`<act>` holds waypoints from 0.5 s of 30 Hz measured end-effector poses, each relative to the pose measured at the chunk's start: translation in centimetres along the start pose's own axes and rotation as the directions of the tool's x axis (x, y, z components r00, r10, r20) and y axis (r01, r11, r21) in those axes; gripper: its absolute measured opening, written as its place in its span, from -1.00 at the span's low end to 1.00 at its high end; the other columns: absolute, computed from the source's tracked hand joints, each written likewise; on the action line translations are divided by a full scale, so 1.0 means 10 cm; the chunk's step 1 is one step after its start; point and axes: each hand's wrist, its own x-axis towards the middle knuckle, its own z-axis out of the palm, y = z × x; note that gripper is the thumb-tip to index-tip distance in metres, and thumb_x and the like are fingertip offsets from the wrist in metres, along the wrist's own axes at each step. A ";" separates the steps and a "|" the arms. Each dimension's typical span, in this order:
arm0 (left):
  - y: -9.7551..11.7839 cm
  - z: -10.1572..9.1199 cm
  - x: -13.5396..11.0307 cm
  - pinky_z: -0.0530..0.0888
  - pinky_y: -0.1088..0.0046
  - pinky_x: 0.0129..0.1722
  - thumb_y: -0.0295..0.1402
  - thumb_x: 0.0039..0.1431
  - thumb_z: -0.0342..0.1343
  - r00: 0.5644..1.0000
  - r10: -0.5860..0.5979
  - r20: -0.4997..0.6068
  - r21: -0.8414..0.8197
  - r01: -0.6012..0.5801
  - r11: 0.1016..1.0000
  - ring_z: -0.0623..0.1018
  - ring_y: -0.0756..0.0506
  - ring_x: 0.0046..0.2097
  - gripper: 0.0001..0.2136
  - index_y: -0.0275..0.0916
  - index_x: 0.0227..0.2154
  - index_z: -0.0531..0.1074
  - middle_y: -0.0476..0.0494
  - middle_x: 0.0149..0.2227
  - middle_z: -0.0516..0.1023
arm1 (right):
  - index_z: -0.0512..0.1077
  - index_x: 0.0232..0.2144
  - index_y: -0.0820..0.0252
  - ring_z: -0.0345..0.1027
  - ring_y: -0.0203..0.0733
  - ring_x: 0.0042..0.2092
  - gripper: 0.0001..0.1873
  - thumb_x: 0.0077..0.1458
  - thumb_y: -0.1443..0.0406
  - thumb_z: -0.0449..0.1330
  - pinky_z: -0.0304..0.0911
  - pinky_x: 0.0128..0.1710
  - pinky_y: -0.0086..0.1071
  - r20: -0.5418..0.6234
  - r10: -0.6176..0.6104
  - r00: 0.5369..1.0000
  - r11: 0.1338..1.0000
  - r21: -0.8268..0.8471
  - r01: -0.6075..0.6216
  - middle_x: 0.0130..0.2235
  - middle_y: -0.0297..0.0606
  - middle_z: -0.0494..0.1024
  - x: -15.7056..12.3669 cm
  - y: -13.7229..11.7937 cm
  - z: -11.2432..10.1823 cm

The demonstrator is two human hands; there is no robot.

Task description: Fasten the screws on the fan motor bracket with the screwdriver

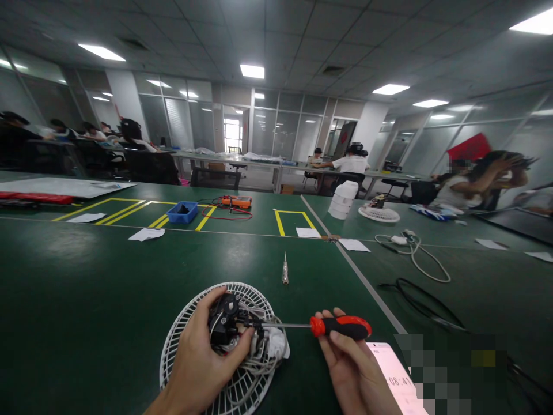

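My left hand (203, 351) is closed round a black fan motor block (227, 324) with loose wires, which rests on a white round fan grille (177, 346) on the green table. My right hand (349, 363) grips a screwdriver (341, 327) with a red and black handle. Its thin shaft points left and its tip touches the motor block. A small test-pen screwdriver (285, 270) lies on the table just beyond the grille.
A phone (400, 377) with a lit screen lies by my right wrist. Black and white cables (415, 253) sprawl to the right. Further back are a second fan grille (379, 214), a blue tray (182, 212), an orange meter (237, 201), paper slips. People sit at distant tables.
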 end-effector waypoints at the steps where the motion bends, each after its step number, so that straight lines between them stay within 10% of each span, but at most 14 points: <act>1: 0.00 0.00 0.00 0.57 0.05 0.08 -0.04 0.10 0.26 1.000 0.000 0.002 0.002 0.000 1.000 0.60 -0.23 0.04 -0.38 -0.10 0.18 0.24 -0.18 0.05 0.54 | 0.53 -0.16 0.13 0.52 -0.05 0.04 -0.41 -0.32 0.33 0.59 0.42 0.10 -0.22 0.001 -0.004 1.000 1.000 0.004 0.004 -0.12 -0.26 0.66 -0.01 0.01 0.00; 15: -0.01 0.00 0.00 0.58 0.03 0.07 -0.03 0.10 0.26 1.000 -0.004 0.013 0.003 0.004 1.000 0.60 -0.25 0.04 -0.37 -0.11 0.18 0.24 -0.20 0.04 0.55 | 0.42 0.05 0.10 0.56 -0.07 -0.08 -0.22 -0.27 0.26 0.57 0.47 -0.05 -0.23 0.020 0.027 0.999 1.000 -0.014 -0.026 -0.19 -0.26 0.66 0.00 0.00 0.00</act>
